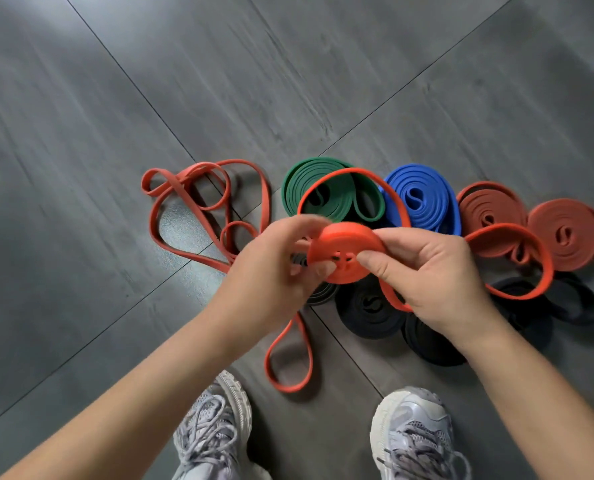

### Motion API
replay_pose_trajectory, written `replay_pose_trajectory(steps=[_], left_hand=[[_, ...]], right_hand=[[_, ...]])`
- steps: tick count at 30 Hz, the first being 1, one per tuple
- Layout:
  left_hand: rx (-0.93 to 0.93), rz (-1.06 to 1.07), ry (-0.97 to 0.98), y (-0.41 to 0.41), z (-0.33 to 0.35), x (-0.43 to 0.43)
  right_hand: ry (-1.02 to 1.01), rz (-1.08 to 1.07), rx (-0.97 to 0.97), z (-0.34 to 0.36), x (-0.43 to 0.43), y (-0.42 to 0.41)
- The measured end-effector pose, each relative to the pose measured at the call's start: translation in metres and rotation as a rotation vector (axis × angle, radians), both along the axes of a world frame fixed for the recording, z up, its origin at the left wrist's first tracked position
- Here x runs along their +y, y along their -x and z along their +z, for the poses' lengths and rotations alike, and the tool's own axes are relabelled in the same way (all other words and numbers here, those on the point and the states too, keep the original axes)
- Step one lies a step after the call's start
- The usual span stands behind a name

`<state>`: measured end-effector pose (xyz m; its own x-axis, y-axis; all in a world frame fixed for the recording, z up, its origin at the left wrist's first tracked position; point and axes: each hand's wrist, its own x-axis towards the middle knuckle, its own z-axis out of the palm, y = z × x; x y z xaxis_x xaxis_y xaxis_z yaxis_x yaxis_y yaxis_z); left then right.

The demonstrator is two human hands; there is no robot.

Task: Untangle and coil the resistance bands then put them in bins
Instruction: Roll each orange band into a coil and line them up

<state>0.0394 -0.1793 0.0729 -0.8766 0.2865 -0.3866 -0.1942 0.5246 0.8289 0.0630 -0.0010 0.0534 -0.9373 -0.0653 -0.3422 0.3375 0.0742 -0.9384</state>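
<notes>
I was mid-coil: my left hand (pixel 274 261) and right hand (pixel 427 271) pinched the orange coil (pixel 344 249) with curled fingers (pixel 375 263). Next, I judged, its loose tail (pixel 351 172) needed winding in tightly.

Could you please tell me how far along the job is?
Done: the green coil, blue coil, two red coils and black coils lie on the floor. In hand: left hand and right hand hold a part-wound orange coil. Left: the tangled orange band, and binning; no bins visible.

Orange coil (pixel 345 252), green coil (pixel 323 192), blue coil (pixel 423 199)
</notes>
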Motion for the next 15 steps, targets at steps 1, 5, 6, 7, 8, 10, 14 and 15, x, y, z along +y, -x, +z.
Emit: replay_pose_trajectory(steps=[1,5,6,7,8,10,14,15], left_hand=[[0.189,-0.166,0.171,0.001,0.001,-0.001],[0.311,-0.367,0.317,0.007,0.01,0.004],[0.29,-0.365,0.312,0.007,0.01,0.005],[0.279,-0.343,0.297,0.008,0.009,0.004],[0.271,-0.303,0.275,0.009,0.006,0.002],[0.239,-0.18,0.24,0.01,0.004,-0.004],[0.086,0.032,0.008,0.01,0.006,-0.013],[0.026,0.078,-0.09,0.008,0.008,-0.013]], right_hand=[[-0.124,0.071,0.024,-0.001,0.001,-0.002],[-0.399,0.207,0.15,-0.002,-0.002,-0.007],[-0.389,0.199,0.146,-0.001,-0.002,-0.007],[-0.353,0.192,0.118,-0.002,-0.001,-0.007],[-0.313,0.192,0.078,-0.002,0.001,-0.006],[-0.286,0.209,0.015,-0.004,0.007,-0.004],[-0.269,0.254,-0.008,-0.004,0.016,0.002],[-0.231,0.242,-0.01,-0.002,0.016,0.003]])
